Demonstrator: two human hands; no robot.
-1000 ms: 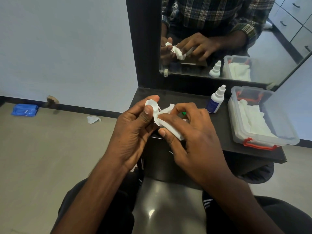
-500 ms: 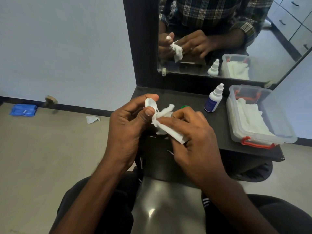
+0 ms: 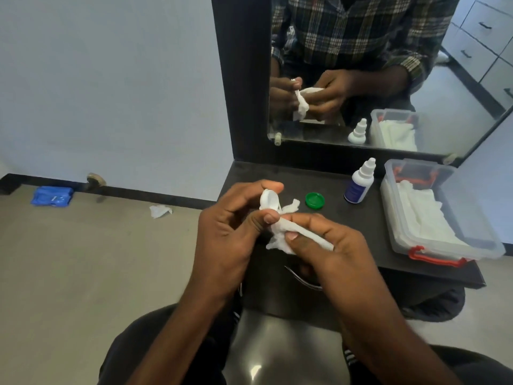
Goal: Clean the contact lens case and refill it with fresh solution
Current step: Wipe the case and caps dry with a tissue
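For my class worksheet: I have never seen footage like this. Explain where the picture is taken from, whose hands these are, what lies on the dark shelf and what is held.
The camera sits on a person's head, looking down at their own bare hands; no machine is involved. The left hand holds a white lens case. The right hand pinches a white tissue against it. On the dark shelf lie a green cap, a small solution bottle and a clear box with white tissues. The mirror behind repeats the scene.
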